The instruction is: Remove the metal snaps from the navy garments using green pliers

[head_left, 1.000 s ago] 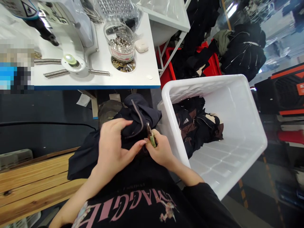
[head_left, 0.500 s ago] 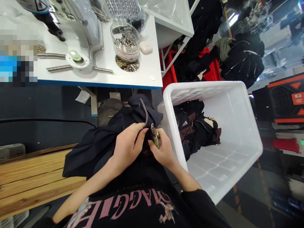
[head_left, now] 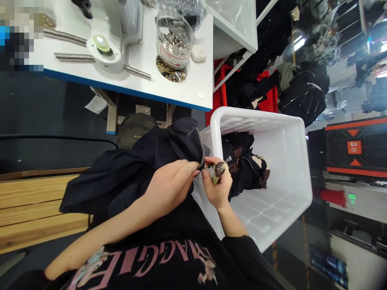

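Note:
A dark navy garment (head_left: 130,161) lies bunched across the lap, with a grey trim running along one edge. My left hand (head_left: 173,181) is closed, pinching that edge between thumb and fingers. Beside it, my right hand (head_left: 219,191) holds small pliers (head_left: 220,168) with a dark metal head and a greenish handle, tucked in the palm. Its thumb and fingertip meet close to the garment's edge, where a tiny shiny bit shows between the hands; I cannot make out what it is.
A white plastic bin (head_left: 215,133) at right holds dark clothes. On the white table (head_left: 193,90) stand a machine (head_left: 105,48), a clear tub (head_left: 172,56) of metal fasteners and a small white case (head_left: 198,53). Left is a wooden bench (head_left: 39,197); far right, an orange-trimmed black box (head_left: 356,147).
The pliers have turned back into my right palm, head away from the garment. My right fingertips have come to the garment's edge beside my left hand. The view has shifted.

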Motion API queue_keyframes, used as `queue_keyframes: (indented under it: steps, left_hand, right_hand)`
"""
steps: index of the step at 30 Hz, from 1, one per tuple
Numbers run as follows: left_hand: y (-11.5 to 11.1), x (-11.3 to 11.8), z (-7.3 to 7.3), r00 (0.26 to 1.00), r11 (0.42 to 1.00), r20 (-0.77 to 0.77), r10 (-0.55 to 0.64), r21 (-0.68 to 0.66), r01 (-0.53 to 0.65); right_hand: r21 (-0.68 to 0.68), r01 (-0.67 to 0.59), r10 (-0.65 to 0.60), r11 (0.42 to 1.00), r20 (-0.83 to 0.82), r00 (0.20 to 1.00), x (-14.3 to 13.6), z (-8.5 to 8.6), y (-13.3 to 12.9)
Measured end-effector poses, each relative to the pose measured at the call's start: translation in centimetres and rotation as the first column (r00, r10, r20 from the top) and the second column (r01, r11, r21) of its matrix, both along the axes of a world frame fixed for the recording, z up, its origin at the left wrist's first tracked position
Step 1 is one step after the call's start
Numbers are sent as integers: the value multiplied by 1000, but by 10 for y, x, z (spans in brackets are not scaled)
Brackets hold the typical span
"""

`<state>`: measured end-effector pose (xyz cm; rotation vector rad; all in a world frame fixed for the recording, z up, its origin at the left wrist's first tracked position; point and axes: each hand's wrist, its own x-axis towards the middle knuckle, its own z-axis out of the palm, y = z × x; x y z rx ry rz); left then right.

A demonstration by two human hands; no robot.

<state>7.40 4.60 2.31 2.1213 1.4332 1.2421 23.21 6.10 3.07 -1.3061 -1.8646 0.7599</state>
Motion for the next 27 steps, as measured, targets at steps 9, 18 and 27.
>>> queue_keyframes:
  steps: [9,18,27]
  left_hand:
    - [-2,-3,-2,999,999,43,3,-35,-1]
    - [1,-4,5,952,936,305,-30,-327,134]
    - [3,5,7,934,931,356,27,-349,106]
  right_hand:
    - [116,-4,-13,993,144,989,1,-8,-2]
    - [146,8,-33,989,164,986,-6,-4,2]
    - [247,-11,-19,969,121,992,-11,-5,3]
